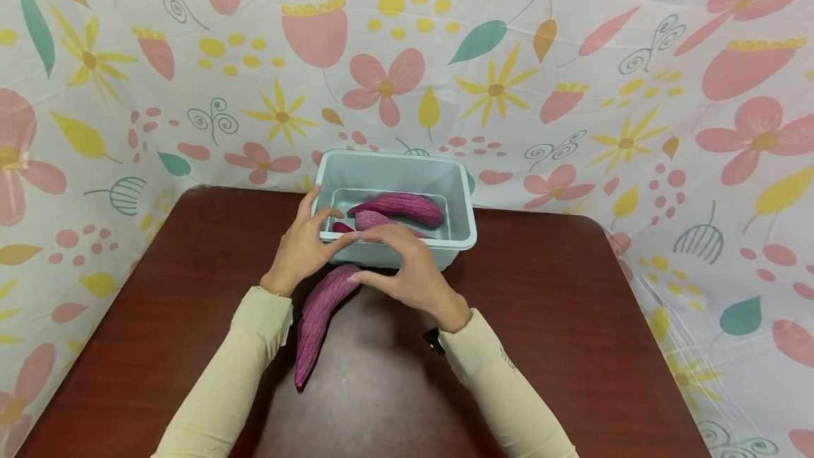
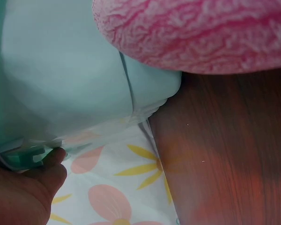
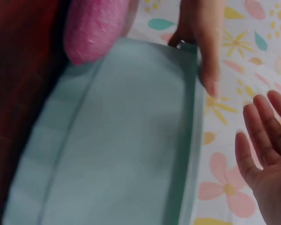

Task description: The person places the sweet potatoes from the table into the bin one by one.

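Floral-patterned cloth [image 1: 636, 90] backs and flanks a dark brown wooden table [image 1: 572, 345], on which a pale blue-green plastic tub [image 1: 459, 193] stands near the far edge. One long purple sweet potato [image 1: 321, 309] lies on the table directly in front of the tub, its thick end near the tub's front wall and its thin tip pointing back toward the person. Left hand [image 1: 302, 246] rests at the tub's front left corner, thumb hooked over the rim and fingers relaxed along the wall; the left wrist view shows a fingertip against the rim's underside. Right hand [image 1: 407, 267] hovers palm-down over the front rim and the potato's thick end, fingers straight and spread, gripping nothing; whether its fingertips touch the potato cannot be told from the head view. Inside the tub lie two more purple sweet potatoes, one [image 1: 397, 207] along the far side and a second [image 1: 381, 221] nearer the front, partly hidden by the right hand. Cream sleeves [image 1: 242, 366] cover both forearms.
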Available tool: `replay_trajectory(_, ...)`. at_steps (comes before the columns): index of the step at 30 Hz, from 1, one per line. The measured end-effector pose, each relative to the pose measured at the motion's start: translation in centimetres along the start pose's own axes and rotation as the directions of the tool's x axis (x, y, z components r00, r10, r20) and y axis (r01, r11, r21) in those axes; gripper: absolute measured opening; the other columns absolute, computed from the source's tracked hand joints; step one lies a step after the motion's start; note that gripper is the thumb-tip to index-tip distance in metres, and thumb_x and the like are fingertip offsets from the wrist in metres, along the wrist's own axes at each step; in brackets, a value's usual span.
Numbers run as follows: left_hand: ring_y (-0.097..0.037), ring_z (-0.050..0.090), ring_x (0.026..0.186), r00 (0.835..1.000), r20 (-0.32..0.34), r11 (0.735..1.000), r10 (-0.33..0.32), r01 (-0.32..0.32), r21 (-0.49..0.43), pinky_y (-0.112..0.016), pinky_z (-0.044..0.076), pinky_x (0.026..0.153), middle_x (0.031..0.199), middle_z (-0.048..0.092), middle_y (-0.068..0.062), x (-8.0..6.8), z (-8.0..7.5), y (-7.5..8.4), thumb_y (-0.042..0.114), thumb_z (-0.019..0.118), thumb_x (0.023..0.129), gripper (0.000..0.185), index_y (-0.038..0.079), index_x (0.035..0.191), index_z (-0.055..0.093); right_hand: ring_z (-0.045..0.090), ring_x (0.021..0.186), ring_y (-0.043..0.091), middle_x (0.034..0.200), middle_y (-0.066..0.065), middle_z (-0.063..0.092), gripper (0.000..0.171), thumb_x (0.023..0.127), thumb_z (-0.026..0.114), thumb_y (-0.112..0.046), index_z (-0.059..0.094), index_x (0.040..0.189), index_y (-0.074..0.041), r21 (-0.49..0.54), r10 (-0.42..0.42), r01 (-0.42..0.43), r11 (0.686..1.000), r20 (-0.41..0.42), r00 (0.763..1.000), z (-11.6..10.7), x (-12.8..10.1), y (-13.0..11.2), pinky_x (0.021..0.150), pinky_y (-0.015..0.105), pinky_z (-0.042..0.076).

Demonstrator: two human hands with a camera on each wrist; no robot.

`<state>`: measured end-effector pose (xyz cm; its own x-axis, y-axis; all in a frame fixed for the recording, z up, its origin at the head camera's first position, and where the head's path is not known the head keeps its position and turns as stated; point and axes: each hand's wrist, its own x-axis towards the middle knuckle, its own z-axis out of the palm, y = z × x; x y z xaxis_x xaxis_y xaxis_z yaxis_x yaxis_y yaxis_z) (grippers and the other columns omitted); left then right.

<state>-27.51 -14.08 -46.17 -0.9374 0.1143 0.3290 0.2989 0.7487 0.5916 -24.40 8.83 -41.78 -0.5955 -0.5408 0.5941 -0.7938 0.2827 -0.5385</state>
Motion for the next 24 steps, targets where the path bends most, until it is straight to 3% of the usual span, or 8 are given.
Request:
replay_trajectory(5,-0.039,0.065,0.114,1.000,0.002,1.000,-0.022,0.022,-0.008,-0.042,0.054,0.066,0.170,0.015,-0.010,-0.1,0.0,-0.3,0.060,0.069,0.088,0.051,0.021,0.119,0.065,0.064,0.117,0.014,0.128,0.005,0.069,0.063,0.075,0.091,-0.028,0.065,0.130,-0.011,0.042,0.004,-0.007,0.999,0.080,0.997,1.8,-1.1,0.6,0.099,0.033,0.052)
replay_trajectory(11,-0.038,0.064,0.116,0.999,0.026,0.999,-0.034,0.034,-0.019,-0.042,0.054,0.067,0.171,0.012,-0.006,0.1,0.2,-0.3,0.064,0.067,0.088,0.052,0.023,0.120,0.064,0.061,0.124,0.014,0.127,0.000,0.069,0.063,0.074,0.091,-0.036,0.066,0.128,-0.015,-0.035,0.043,-0.037,0.999,0.182,0.982,4.2,-1.8,2.5,0.109,0.033,0.046)
replay_trajectory(15,-0.038,0.059,0.126,0.999,0.028,0.999,-0.039,0.040,-0.024,-0.048,0.055,0.076,0.170,0.012,-0.005,0.1,0.2,-0.3,0.064,0.067,0.088,0.050,0.025,0.119,0.063,0.060,0.127,0.017,0.130,0.002,0.067,0.065,0.074,0.091,-0.034,0.065,0.128,-0.010,-0.066,0.082,-0.065,0.996,0.291,0.953,6.0,-1.8,4.2,0.111,0.035,0.044)
replay_trajectory(20,-0.037,0.060,0.124,0.999,0.035,0.999,-0.037,0.038,-0.027,-0.043,0.055,0.070,0.170,0.012,-0.005,0.1,0.2,-0.3,0.065,0.066,0.088,0.051,0.025,0.119,0.063,0.058,0.130,0.018,0.134,0.004,0.065,0.069,0.075,0.090,-0.035,0.063,0.132,-0.007,-0.072,0.146,-0.128,0.989,0.393,0.908,7.4,-1.6,5.5,0.111,0.037,0.044)
replay_trajectory(24,-0.038,0.061,0.122,0.999,0.027,0.999,-0.030,0.031,-0.027,-0.042,0.054,0.069,0.170,0.013,-0.006,0.3,0.0,-0.2,0.064,0.066,0.088,0.053,0.022,0.121,0.064,0.057,0.131,0.017,0.136,0.003,0.065,0.070,0.075,0.090,-0.036,0.062,0.133,-0.008,-0.080,0.158,-0.137,0.987,0.427,0.890,8.0,-1.2,5.9,0.112,0.036,0.044)
